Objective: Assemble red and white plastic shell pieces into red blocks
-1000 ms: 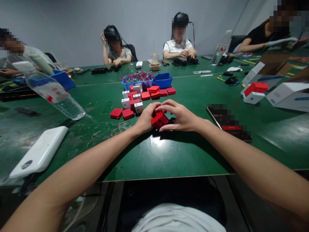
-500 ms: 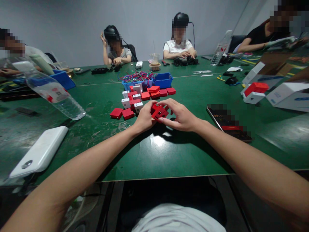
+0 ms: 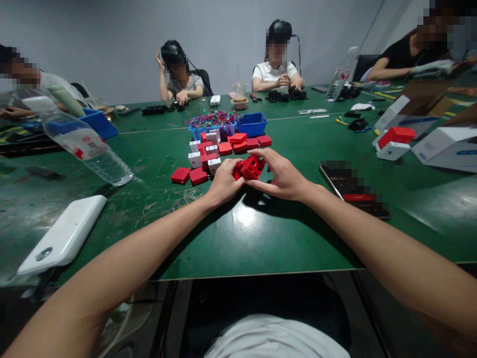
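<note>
Between both hands, just above the green table (image 3: 208,248), is a red plastic piece (image 3: 252,167) with square openings in its face. My left hand (image 3: 226,183) is closed on its left side, fingers wrapped behind it. My right hand (image 3: 285,176) grips it from the right, thumb low and index finger over the top. Right behind the hands lie several red blocks (image 3: 180,175) and white blocks (image 3: 194,159), some standing together in a cluster.
Blue bins (image 3: 252,124), one heaped with coloured wires (image 3: 214,119), stand behind the blocks. A tilted water bottle (image 3: 85,144) and a white power bank (image 3: 63,233) are at left. A phone (image 3: 352,191) and white boxes (image 3: 449,147) lie right. Several people sit around the table.
The red piece has been turned in my hands, so its face with square openings now shows more. Across the table, the co-workers' hands have shifted slightly.
</note>
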`<state>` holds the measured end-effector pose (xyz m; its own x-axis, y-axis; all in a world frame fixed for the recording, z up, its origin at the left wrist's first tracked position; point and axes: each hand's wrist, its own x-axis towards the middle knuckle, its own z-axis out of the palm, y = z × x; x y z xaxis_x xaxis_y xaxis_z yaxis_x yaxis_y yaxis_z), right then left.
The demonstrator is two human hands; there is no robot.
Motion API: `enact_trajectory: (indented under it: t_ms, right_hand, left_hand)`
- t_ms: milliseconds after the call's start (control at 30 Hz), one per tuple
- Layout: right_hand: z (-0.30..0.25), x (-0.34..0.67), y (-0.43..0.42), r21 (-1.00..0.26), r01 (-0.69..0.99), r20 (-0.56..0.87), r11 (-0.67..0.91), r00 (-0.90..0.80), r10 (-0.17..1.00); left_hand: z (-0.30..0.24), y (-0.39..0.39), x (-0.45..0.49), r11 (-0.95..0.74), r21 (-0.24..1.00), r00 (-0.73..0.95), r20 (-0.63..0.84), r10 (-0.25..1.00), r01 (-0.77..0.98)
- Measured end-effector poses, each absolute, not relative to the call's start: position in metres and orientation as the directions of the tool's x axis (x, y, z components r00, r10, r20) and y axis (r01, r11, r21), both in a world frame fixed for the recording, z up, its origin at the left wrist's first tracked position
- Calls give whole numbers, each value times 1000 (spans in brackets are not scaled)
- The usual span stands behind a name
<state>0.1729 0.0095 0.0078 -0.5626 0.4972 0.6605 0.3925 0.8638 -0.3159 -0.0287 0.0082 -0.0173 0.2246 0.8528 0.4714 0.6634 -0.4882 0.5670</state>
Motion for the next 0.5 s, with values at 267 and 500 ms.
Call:
enact_trajectory:
  t_ms: [267, 500]
  right_hand:
    - [-4, 170, 20, -395, 537, 667, 746, -390, 634]
    - [-6, 174, 26, -493, 642, 569, 587, -273, 776]
  left_hand:
    - [-18, 6, -29, -581, 553, 329, 492, 806, 597]
    - [-10, -8, -23, -643, 529, 375, 530, 760, 554]
